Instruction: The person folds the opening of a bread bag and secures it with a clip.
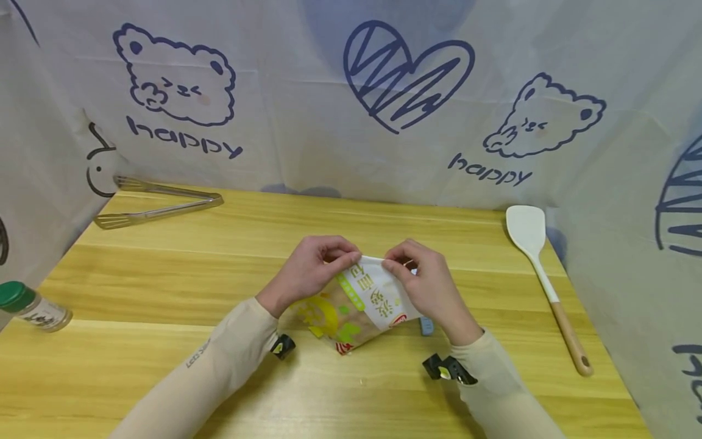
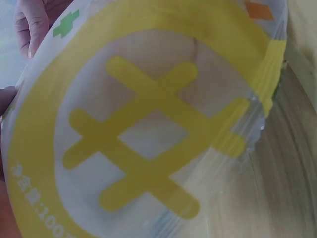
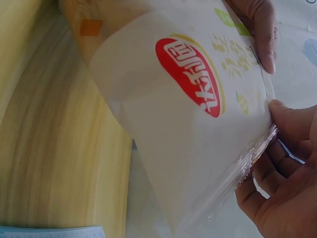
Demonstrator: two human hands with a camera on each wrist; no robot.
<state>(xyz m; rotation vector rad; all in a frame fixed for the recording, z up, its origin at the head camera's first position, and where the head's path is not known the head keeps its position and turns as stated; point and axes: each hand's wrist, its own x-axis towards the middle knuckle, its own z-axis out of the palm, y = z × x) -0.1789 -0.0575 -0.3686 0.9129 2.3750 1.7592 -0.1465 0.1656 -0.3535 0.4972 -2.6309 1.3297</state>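
Note:
A bread package [image 1: 356, 305], a white, yellow and green printed plastic bag, is held tilted above the middle of the table. My left hand [image 1: 315, 268] pinches its upper edge between thumb and fingers. Close beside it, my right hand [image 1: 430, 283] pinches the same edge farther right. In the left wrist view the bag's yellow-printed clear window [image 2: 148, 129] fills most of the picture. A red oval logo [image 3: 190, 77] shows on the white part in the right wrist view, where the thumb presses the edge. No opening in the bag is visible.
Metal tongs [image 1: 164, 204] lie at the back left. A green-capped seasoning jar [image 1: 41, 308] lies at the left edge. A white spatula with a wooden handle [image 1: 543, 274] lies on the right. A small blue object [image 1: 426, 326] sits partly behind the bag. Printed cloth [image 1: 307, 122] encloses the table.

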